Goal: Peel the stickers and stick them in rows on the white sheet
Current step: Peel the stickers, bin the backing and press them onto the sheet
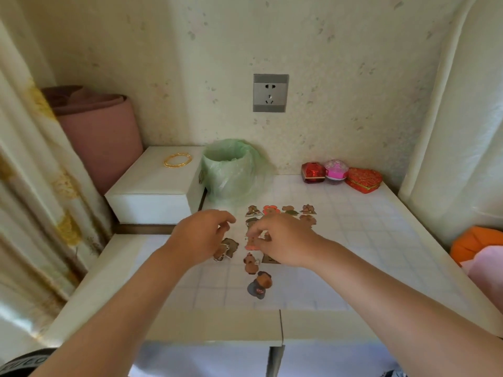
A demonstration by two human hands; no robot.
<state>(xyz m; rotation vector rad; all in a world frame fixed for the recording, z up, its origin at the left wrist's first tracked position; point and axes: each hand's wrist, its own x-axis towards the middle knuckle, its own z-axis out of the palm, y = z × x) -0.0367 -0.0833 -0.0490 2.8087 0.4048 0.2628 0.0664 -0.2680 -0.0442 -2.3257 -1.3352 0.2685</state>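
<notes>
gridded white sheet [367, 235] on desk [217, 323], socket [270, 93] behind

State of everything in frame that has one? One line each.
left hand: curled, grip contents unclear
right hand: pinches sticker over white sheet
loose stickers: piled beside left hand
placed stickers: flat, in rows
bin: open, bag-lined
socket: nothing plugged in
heart box: closed

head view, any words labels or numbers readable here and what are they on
Nothing reads cleanly.
Black band, bottom left corner: pale letters, too blurred to read.
Grey-shirted sticker: red marks on the shirt, too small to read.
Wall socket: no text visible.
</notes>
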